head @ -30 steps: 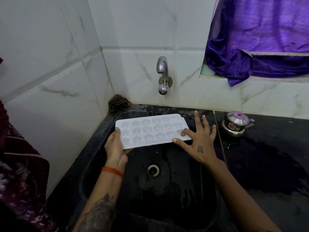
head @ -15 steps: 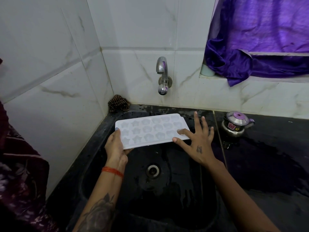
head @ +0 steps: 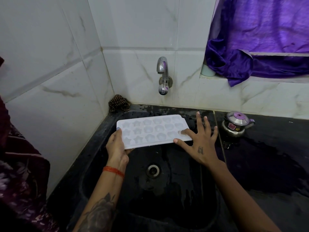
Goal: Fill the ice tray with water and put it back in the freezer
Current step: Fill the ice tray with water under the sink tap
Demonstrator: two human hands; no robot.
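Note:
A white ice tray (head: 150,131) with star and flower moulds is held level over the black sink (head: 175,190), below the chrome tap (head: 163,76). My left hand (head: 117,146) grips the tray's near left corner, thumb on top and fingers underneath. My right hand (head: 199,139) is spread with straight fingers at the tray's right end; its forefinger lies on the tray's top near the right corner and its thumb sits at the tray's front edge. No water runs from the tap.
A small steel pot with a purple lid knob (head: 236,123) stands on the wet black counter (head: 267,156) right of the sink. A brown scrubber (head: 117,102) sits in the back left corner. A purple curtain (head: 260,39) hangs over the ledge. The drain (head: 153,169) lies below the tray.
My right hand has shifted slightly along the tray's right end, its forefinger now resting further onto the top. The tray and my left hand stay in place.

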